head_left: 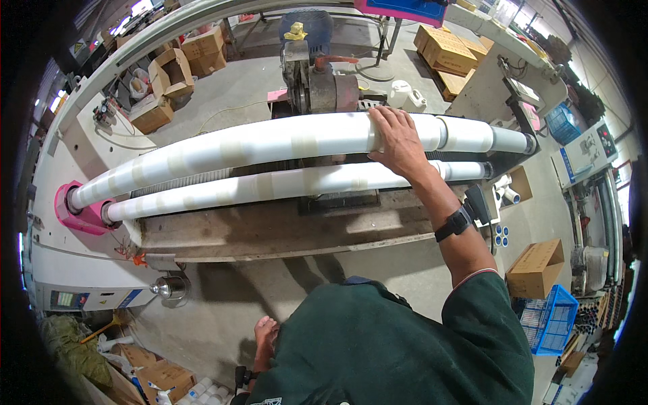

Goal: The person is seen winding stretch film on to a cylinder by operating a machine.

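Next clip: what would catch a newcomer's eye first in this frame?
Two long white rolls lying side by side across the middle of a machine, their left ends in a pink holder. The right hand rests flat on the upper roll, right of centre, a black wristband on that arm. The left hand hangs low by the green shirt, holding nothing visible; cardboard boxes stand on the floor around.

The person's right arm stretches forward and up from the lower edge, nearly straight, a dark green sleeve covering the upper arm and a black band around the wrist. The right hand [398,140] lies palm down with its fingers spread and curved. The left hand [265,337] hangs low by the body, fingers loosely curled, its forearm hidden behind the torso.
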Demonstrator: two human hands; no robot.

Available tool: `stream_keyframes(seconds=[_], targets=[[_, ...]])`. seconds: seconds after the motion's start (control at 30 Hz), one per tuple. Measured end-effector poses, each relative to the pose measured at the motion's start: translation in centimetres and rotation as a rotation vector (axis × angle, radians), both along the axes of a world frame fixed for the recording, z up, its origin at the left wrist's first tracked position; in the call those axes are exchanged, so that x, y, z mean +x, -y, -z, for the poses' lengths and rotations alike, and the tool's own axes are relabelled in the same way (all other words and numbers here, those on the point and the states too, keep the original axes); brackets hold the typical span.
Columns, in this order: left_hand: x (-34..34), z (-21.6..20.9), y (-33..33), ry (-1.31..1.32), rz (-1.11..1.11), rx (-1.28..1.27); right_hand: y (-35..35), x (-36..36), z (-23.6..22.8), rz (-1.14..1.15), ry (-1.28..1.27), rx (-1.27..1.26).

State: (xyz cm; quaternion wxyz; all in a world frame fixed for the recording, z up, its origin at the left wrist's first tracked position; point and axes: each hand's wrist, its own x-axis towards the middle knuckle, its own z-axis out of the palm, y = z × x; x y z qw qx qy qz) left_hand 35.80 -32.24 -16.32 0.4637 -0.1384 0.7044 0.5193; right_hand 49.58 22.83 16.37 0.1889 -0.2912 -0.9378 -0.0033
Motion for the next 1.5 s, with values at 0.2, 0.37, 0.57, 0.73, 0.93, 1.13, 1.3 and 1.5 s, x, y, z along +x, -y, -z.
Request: stream_keyframes(seconds=[0.2, 0.37, 0.57, 0.73, 0.93, 1.13, 1.3, 1.5], targets=[[0.0, -0.1, -0.1, -0.006, 0.016, -0.038, 0.1, -0.6, 0.1, -0.045, -0.014, 0.031], [0.2, -0.4, -0.5, -0.025, 0.029, -0.074, 0.2, -1.1, -0.2, 0.019, 0.056, 0.001], [0.1, -0.1, -0.2, 0.001, 0.027, -0.005, -0.2, -1.6, -1.2, 0.037, 0.170, -0.030], [-0.2, 0.6, -0.4, 0.000, 0.017, 0.001, -0.5, -1.7, -1.3, 0.038, 0.185, -0.042], [-0.6, 1.0, -0.3, 0.012, -0.020, -0.042, -0.8, -0.9, -0.4, 0.039, 0.103, -0.026], [-0.6, 2.3, 2.4, 0.095, -0.191, 0.253, 5.7, 1.5, 3.8, -0.172, -0.313, -0.070], [-0.3, 1.1, 2.5, 0.048, -0.138, 0.256, 7.1, -0.7, 3.3, -0.407, -0.342, -0.324], [-1.4, 0.2, 0.0, 0.046, -0.076, 0.318, -5.5, -5.3, -5.8, -0.061, -0.468, 0.124]])
